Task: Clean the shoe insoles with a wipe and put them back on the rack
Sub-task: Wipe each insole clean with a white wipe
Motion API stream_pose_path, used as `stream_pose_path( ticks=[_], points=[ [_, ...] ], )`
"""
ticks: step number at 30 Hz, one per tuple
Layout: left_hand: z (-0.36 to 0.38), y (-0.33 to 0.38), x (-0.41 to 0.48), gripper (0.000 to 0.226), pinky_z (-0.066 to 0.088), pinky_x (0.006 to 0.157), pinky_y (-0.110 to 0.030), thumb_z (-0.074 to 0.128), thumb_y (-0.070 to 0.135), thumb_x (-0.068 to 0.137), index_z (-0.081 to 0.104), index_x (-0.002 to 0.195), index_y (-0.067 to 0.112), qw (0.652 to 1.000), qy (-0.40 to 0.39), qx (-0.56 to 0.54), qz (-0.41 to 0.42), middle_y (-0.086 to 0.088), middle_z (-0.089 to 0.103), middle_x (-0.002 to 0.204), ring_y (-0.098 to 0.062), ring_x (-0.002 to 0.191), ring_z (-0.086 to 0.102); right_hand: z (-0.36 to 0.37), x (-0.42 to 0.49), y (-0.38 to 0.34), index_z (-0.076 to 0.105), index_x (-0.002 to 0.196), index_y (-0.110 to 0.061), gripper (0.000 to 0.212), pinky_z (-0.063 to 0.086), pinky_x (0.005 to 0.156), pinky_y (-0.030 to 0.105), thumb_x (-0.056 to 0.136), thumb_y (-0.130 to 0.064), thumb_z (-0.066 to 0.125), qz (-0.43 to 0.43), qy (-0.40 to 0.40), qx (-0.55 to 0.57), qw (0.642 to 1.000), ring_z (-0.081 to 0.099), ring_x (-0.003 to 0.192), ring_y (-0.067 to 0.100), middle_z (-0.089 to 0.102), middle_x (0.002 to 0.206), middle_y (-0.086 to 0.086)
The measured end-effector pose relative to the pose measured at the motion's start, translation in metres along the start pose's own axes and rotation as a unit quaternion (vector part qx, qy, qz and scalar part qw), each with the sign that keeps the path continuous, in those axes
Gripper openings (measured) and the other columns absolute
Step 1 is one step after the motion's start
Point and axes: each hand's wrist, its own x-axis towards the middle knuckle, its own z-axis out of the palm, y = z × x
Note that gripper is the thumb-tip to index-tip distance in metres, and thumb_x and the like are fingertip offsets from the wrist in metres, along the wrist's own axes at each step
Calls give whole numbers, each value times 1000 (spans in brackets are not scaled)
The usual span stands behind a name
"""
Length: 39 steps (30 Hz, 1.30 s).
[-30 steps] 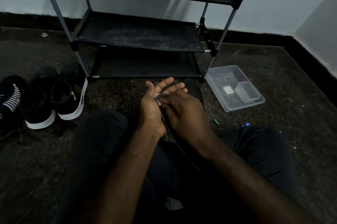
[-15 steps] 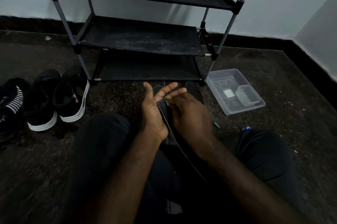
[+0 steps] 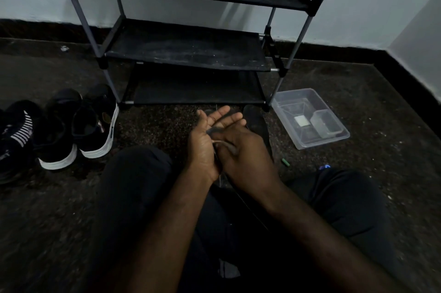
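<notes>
One insole (image 3: 212, 130) across straight left fingers (image 3: 224, 111); right fingers (image 3: 232, 136) pinch wipe (image 3: 218, 142) atop it.

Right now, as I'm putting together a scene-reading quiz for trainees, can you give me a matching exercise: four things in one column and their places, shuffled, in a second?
Things:
1. shoe rack
2. clear tub
3. white-soled shoes
4. insole

Places:
A. on the floor, left of the rack
B. between the left hand and the right hand
C. standing against the wall
D. on the floor, right of the rack

Pairs: 1-C, 2-D, 3-A, 4-B
</notes>
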Motion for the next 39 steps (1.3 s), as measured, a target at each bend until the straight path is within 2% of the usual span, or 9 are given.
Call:
stream_pose_path(
  ticks=[3,7,12,16,21,25,30,34,39],
  points=[
    [-1,4,-1,62,57,79,-35,23,55,101,59,116,6,1000,-11,-17,8,-16,72,101,-24,91,72,-5,3,1,71,113,-20,30,53,84,35,88,-10,59,-46,-43,-18,998,63,101,16,67,115,2],
    [3,0,-2,63,51,89,-40,23,55,101,60,116,7,1000,-24,-9,-1,-15,73,103,-25,95,70,-13,11,8,73,106,-19,23,54,75,41,90,-17,56,18,29,-122,992,64,91,22,67,107,2],
    [-1,3,-1,66,55,85,-36,20,56,101,58,122,6,1000,-25,-8,10,-17,71,106,-24,97,71,-7,3,-6,72,111,-19,28,54,79,36,88,-11,59,-42,-38,-10,998,64,96,19,68,109,6],
    [3,1,-2,65,51,91,-41,22,57,100,59,119,6,999,-31,-6,5,-16,72,105,-26,98,70,-12,13,9,72,105,-20,23,53,73,39,91,-21,55,13,23,-129,991,64,89,21,66,104,1],
    [0,0,-1,67,53,87,-37,20,57,100,60,118,6,1000,-24,0,10,-16,72,105,-24,98,70,-8,8,-2,73,107,-16,25,54,78,40,88,-12,58,-45,-43,-13,998,65,94,20,69,104,6],
    [3,0,-2,67,52,89,-38,20,57,100,60,119,6,1000,-25,3,4,-16,72,107,-26,100,69,-13,15,9,73,104,-21,23,54,77,40,91,-21,54,16,11,-101,995,64,91,20,68,105,0],
    [0,3,-2,70,52,89,-37,17,59,99,60,120,7,1000,-20,6,8,-16,72,108,-23,99,70,-11,7,-3,73,110,-21,27,54,81,35,88,-14,59,-46,-46,-26,998,64,97,18,69,108,2],
    [3,1,-3,71,51,91,-40,18,60,99,60,119,6,1000,-17,14,8,-16,72,107,-26,100,69,-11,16,6,73,104,-21,23,54,75,40,91,-19,55,26,6,-115,993,64,90,21,67,105,2],
    [-1,4,-1,74,53,88,-36,14,61,99,60,118,8,1000,-13,6,10,-16,72,108,-24,100,70,-10,8,-4,73,110,-22,27,53,79,34,88,-15,58,-33,-53,-15,998,63,94,15,68,105,1]
  ],
)
